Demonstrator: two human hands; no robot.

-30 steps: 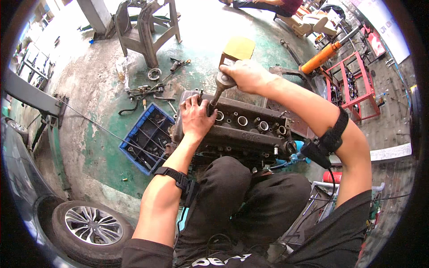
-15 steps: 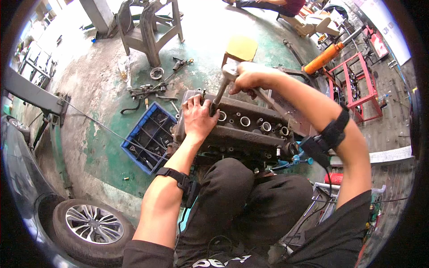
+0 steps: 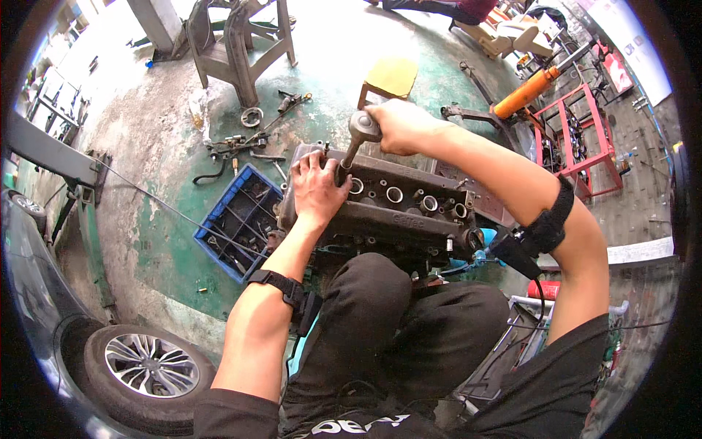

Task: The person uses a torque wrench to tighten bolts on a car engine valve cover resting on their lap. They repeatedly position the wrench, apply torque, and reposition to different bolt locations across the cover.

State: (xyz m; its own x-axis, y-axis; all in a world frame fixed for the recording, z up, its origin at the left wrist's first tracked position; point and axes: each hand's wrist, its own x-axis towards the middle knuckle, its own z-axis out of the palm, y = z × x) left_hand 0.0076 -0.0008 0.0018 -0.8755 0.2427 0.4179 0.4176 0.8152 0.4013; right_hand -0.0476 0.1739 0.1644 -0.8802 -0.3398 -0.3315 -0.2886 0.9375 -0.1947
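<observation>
A grimy valve cover [image 3: 409, 219] with a row of round holes tops the engine in front of my knees. My left hand [image 3: 318, 189] lies on its left end, fingers spread, thumb beside the lower end of a socket extension [image 3: 351, 155]. This extension stands tilted on the cover, its foot partly hidden by that hand. On top of it sits the round head of a ratchet wrench [image 3: 364, 127]. My right hand [image 3: 404, 127] is closed round the ratchet's handle, most of which the hand hides.
A blue divided crate [image 3: 203, 233] of small parts stands left of the engine. Loose metal parts [image 3: 238, 144] lie beyond it. An orange cylinder [image 3: 526, 94] and a red frame [image 3: 581, 139] are at right. A car wheel [image 3: 151, 366] is at lower left; another person [image 3: 468, 11] is far off.
My right hand has swung the ratchet handle round, and the ratchet head has come slightly left and nearer. My left hand stays on the valve cover.
</observation>
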